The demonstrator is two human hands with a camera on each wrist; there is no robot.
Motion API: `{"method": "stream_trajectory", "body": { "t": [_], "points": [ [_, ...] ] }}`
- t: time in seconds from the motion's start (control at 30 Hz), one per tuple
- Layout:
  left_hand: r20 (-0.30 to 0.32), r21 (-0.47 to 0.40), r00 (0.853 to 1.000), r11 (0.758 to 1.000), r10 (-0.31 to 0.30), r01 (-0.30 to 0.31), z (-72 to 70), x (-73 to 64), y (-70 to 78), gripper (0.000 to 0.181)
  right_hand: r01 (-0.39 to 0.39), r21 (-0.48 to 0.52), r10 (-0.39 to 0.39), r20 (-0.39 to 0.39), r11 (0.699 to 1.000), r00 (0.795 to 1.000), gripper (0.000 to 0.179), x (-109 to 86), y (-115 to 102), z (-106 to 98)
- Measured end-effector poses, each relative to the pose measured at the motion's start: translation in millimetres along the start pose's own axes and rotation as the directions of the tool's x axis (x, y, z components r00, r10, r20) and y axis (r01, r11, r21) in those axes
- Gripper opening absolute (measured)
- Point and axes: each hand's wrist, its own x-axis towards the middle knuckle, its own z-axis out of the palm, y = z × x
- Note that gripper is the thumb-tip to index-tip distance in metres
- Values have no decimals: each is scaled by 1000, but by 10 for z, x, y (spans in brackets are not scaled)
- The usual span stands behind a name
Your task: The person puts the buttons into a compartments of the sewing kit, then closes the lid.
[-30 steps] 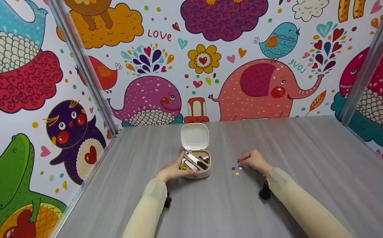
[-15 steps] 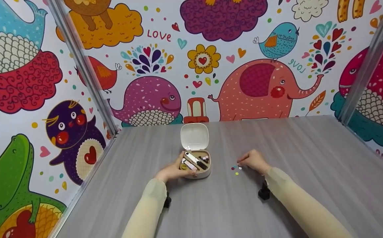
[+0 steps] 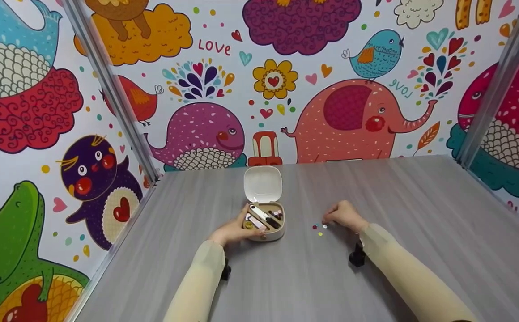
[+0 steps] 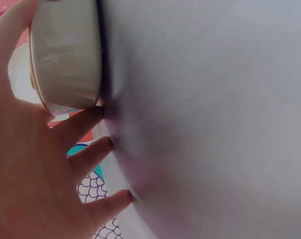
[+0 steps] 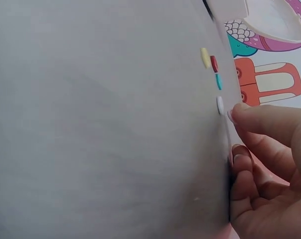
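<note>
In the head view, my left hand (image 3: 232,231) holds a small white box (image 3: 274,235) by its left side, its hinged lid (image 3: 262,184) standing up. The left wrist view shows the other fingers (image 4: 93,154) spread beside the box. Inside lie a slim white and black tool (image 3: 264,216), a pale pink piece (image 3: 255,222), a yellow round piece (image 3: 248,225) and several small dark pieces (image 3: 277,214). My right hand (image 3: 345,216) is low over the table, its index fingertip beside a white button (image 5: 220,105). Yellow (image 5: 205,58), dark red (image 5: 214,63) and teal (image 5: 219,81) buttons lie nearby.
The grey wood-grain table (image 3: 286,277) meets a back wall (image 3: 223,80) printed with cartoon animals. Similar panels rise on both sides, with metal posts (image 3: 112,89) at the corners.
Both hands keep nearly the same places, the left on the box and the right by the buttons. The whole head view has shifted very slightly.
</note>
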Motion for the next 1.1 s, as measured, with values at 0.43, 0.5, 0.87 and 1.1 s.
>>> {"method": "stream_trajectory", "body": {
  "t": [0.43, 0.5, 0.87, 1.1],
  "points": [
    [-1, 7, 1000, 1000, 4, -4, -26, 4, 15, 109, -11, 58, 10, 23, 998, 1000, 16, 105, -224, -222],
    [0, 11, 1000, 1000, 4, -4, -24, -3, 17, 110, -1, 50, 0, 17, 999, 1000, 17, 121, -273, -258],
    [4, 35, 1000, 999, -22, 22, -20, -16, 8, 115, 26, -10, -26, -20, 1000, 999, 10, 222, -452, -357],
    [9, 50, 1000, 999, -23, 22, -5, 12, -4, 113, 37, 14, -37, -7, 999, 999, 13, 211, -483, -288]
  ]
}}
